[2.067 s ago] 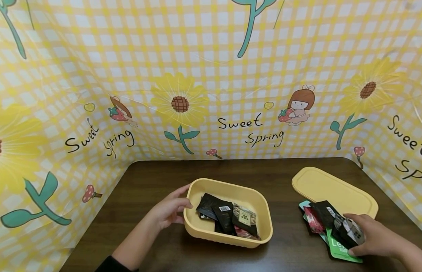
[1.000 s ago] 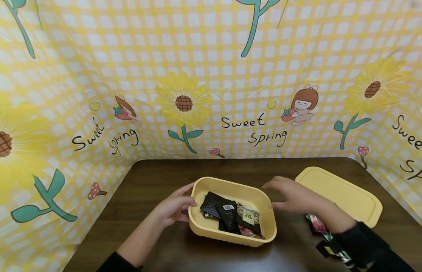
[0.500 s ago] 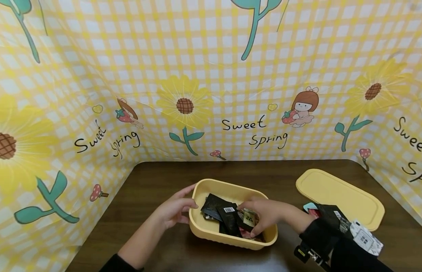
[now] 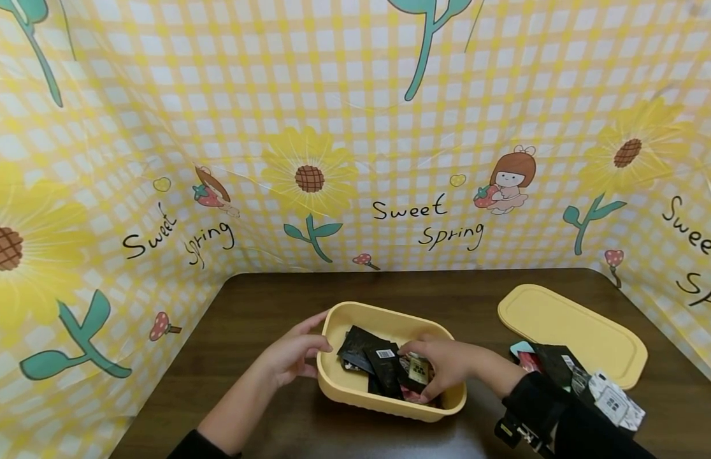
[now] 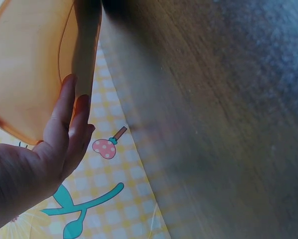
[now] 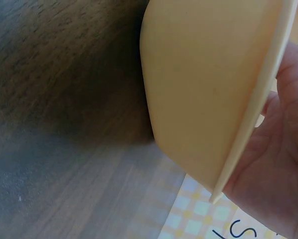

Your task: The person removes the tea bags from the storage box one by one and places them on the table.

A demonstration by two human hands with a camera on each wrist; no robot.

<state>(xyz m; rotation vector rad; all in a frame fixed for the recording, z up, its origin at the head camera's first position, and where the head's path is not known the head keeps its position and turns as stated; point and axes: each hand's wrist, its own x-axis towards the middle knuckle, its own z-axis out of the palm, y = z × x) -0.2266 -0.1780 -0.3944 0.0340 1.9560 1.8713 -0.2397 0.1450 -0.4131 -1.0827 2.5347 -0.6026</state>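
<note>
A yellow plastic box point(image 4: 378, 406) stands on the dark wooden table, with several small packets inside, mostly black. My left hand point(image 4: 289, 352) grips its left end, thumb at the rim and fingers along the outer wall. In the left wrist view, the left hand's fingers point(image 5: 64, 112) lie against the box wall point(image 5: 27, 64). My right hand point(image 4: 454, 362) reaches over the right rim into the box. Its thumb and fingers pinch a black packet with a pale yellow label point(image 4: 418, 370). The box wall point(image 6: 204, 89) hides the right hand's point(image 6: 276, 159) fingertips in the right wrist view.
A yellow lid point(image 4: 573, 328) lies flat at the back right of the table. In front of it is a pile of packets, with a black packet point(image 4: 553, 360) and a white patterned packet point(image 4: 616, 401), partly covered by the right sleeve point(image 4: 567, 408). A checked cloth point(image 4: 355, 95) hangs behind.
My right hand has left the packet pile on the right, crossed to the box and come down onto the labelled packet inside. My left hand has stayed on the box.
</note>
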